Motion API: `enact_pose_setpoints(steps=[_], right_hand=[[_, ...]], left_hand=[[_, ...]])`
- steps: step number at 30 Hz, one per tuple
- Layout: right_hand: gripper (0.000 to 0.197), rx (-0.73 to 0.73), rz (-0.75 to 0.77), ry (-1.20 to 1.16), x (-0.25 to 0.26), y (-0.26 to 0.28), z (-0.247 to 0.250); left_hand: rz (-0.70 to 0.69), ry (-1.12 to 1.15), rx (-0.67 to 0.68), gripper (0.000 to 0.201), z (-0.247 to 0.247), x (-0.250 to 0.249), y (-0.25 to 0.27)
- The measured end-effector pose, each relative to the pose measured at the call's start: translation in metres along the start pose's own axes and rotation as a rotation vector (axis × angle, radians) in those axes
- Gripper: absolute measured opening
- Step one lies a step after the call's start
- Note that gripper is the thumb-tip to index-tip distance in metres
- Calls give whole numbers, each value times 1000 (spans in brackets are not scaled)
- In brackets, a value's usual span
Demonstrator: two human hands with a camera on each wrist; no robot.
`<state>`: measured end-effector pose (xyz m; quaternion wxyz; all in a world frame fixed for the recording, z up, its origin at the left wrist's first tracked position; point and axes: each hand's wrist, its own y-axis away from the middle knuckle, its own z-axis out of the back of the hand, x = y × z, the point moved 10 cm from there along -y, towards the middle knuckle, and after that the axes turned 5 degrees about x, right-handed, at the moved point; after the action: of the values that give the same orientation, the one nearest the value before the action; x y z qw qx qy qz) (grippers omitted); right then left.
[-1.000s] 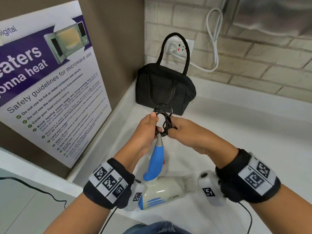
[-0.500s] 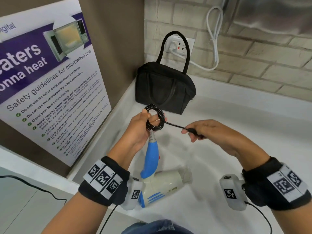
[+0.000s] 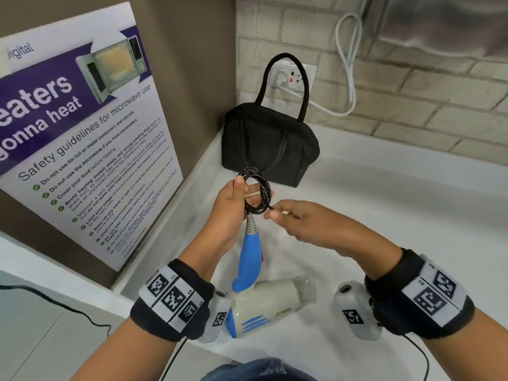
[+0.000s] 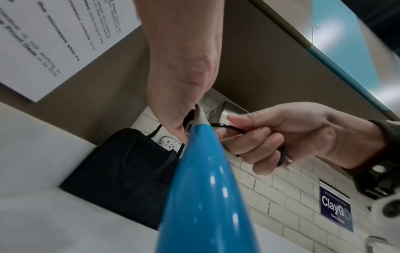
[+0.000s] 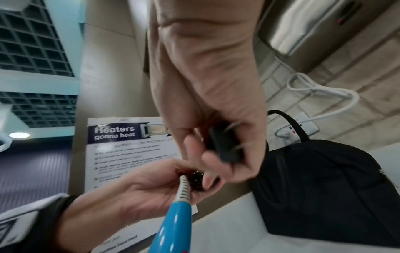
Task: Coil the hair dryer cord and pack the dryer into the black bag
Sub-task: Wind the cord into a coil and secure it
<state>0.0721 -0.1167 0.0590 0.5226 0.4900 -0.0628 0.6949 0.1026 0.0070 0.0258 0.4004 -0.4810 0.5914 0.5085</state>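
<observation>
My left hand (image 3: 238, 194) holds up a small coil of black cord (image 3: 258, 191) over the white counter, thumb pinching the loops. The hair dryer hangs from the cord by its blue handle (image 3: 250, 260), and its white body (image 3: 265, 303) lies near my wrists. My right hand (image 3: 272, 213) pinches the cord's free end right at the coil. In the right wrist view its fingers curl round the black plug (image 5: 225, 145). The black bag (image 3: 269, 149) stands just behind the hands in the corner with its handle up; whether it is zipped I cannot tell.
A microwave safety poster (image 3: 82, 138) leans on the left wall. A wall socket (image 3: 291, 75) with a white cable (image 3: 347, 64) sits behind the bag on the brick wall. The white counter (image 3: 398, 204) stretches to the right. A metal unit (image 3: 445, 20) hangs at upper right.
Half a second ago my right hand had drawn the cord end out to the right. It has now come back to the coil. The left hand keeps the coil raised.
</observation>
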Motion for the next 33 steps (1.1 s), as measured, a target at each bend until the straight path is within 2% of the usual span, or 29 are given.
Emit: enact_pose_setpoints(steps=[3, 9, 13, 15, 20, 26, 30, 33], right_hand=[[29, -105, 103, -31, 3, 6, 14], [31, -176, 42, 19, -27, 12, 30], [29, -196, 52, 135, -36, 7, 28], [35, -227, 99, 173, -31, 8, 28], [46, -418, 155, 324, -29, 10, 48], [40, -470, 61, 484, -48, -9, 50], [39, -580, 127, 613, -45, -10, 47], [33, -646, 115, 572, -47, -13, 49]], left_hand=[[28, 199, -8, 40, 5, 2, -2], [108, 431, 78, 41, -2, 12, -3], [81, 430, 96, 43, -10, 9, -1], [54, 406, 72, 43, -8, 5, -2], [32, 328, 40, 44, -7, -2, -1], [30, 207, 29, 46, -14, 1, 0], [36, 243, 33, 47, -14, 4, -1], [40, 258, 29, 48, -15, 9, -3]])
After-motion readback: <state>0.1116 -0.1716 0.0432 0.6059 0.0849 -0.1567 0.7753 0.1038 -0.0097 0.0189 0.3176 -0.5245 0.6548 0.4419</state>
